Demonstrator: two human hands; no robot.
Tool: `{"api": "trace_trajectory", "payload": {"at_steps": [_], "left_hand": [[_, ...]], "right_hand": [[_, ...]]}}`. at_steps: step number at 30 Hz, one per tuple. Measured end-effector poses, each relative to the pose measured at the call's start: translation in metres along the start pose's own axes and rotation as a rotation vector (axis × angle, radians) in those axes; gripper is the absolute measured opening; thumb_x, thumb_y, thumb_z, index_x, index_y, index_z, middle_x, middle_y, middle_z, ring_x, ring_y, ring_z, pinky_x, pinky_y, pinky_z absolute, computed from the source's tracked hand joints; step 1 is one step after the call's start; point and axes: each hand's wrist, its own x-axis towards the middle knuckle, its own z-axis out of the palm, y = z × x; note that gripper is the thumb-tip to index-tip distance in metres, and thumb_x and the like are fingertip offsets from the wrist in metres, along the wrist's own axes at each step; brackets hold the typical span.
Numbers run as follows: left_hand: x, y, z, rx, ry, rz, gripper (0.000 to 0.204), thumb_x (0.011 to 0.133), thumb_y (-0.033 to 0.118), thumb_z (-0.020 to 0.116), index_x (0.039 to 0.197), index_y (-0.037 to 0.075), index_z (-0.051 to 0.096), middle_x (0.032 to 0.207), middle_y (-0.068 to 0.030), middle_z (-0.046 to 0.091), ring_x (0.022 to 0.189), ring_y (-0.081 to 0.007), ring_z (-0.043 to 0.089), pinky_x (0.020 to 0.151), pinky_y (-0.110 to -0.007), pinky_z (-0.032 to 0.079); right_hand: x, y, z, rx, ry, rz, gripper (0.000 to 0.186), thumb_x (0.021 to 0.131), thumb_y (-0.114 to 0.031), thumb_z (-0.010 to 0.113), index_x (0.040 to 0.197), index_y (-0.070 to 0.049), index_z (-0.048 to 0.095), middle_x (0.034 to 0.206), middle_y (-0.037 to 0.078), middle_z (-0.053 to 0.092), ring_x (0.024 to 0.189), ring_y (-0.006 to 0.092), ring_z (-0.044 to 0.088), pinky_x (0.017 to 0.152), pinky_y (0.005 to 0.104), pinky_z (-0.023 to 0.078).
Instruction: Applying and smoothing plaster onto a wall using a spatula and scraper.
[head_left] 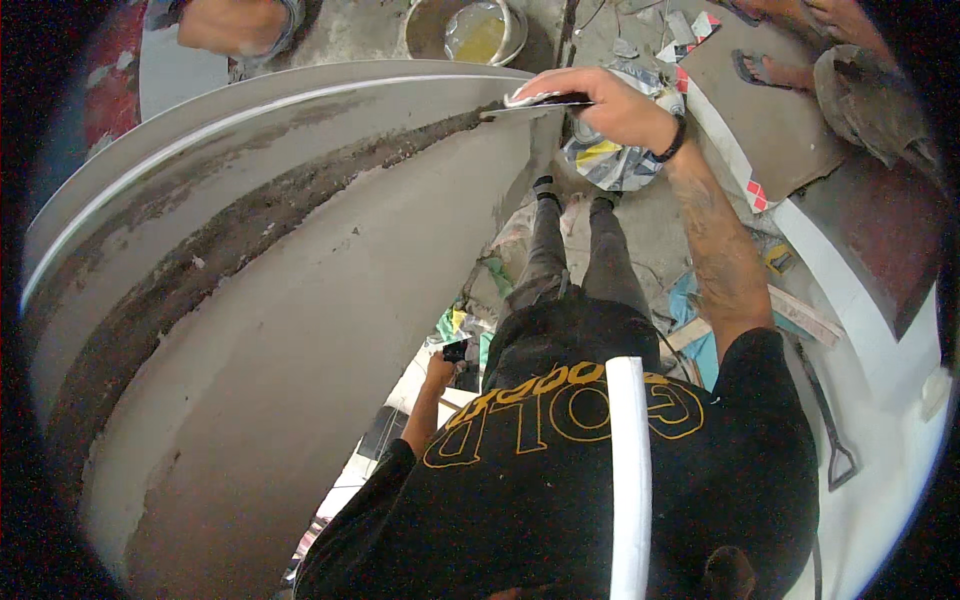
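Head view: a thin, flat, grey metal trowel (535, 106) sits at the far end of a large curved grey plastered surface (320, 290), at twelve o'clock in the picture. The right hand (600, 102), with a dark wristband (672, 140), is closed around the trowel, fingers curled over its top; whether the blade presses on the plaster I cannot tell.

Taking the trowel as the clock's centre, a rough dark-brown band (200, 270) curves along the surface toward eight o'clock, and a thin white edge strip (270, 103) runs out at nine. Near seven, the left hand (438, 372) is beside a small black object (456, 351); I cannot tell how far it is closed or whether it grips that.

Just beside the right hand, at four to five o'clock, lies a crumpled silver, white and yellow plastic wrapping (612, 168). A round, pale bucket (426, 35) with yellowish liquid (475, 42) stands between ten and eleven. Near three is another person's sandalled foot (775, 72); farther off, toward five, lies a black shaft with a triangular handle (832, 440).
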Motion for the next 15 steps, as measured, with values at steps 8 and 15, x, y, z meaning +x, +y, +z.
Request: {"api": "trace_trajectory", "payload": {"at_steps": [8, 15], "left_hand": [[-0.02, 0.016, 0.004, -0.235, -0.068, 0.034, 0.012, 0.066, 0.003, 0.058, 0.076, -0.001, 0.062, 0.063, -0.0071, 0.061, 0.047, -0.0132, 0.052, 0.041, -0.028, 0.039], [-0.036, 0.028, 0.006, -0.115, -0.024, 0.018, 0.013, 0.062, -0.003, 0.054, 0.074, -0.004, 0.06, 0.065, -0.0067, 0.061, 0.045, -0.0125, 0.049, 0.038, -0.027, 0.034]], "right_hand": [[0.014, -0.003, 0.016, -0.054, -0.054, -0.06, 0.055, 0.056, 0.014, 0.038, 0.106, -0.001, 0.057, 0.11, 0.011, 0.057, 0.107, 0.0235, 0.05, 0.096, 0.0315, 0.035], [0.004, -0.024, -0.005, -0.041, -0.08, 0.063, 0.054, 0.056, 0.015, 0.038, 0.105, 0.0, 0.056, 0.11, 0.012, 0.057, 0.108, 0.0231, 0.05, 0.096, 0.0315, 0.034]]}}
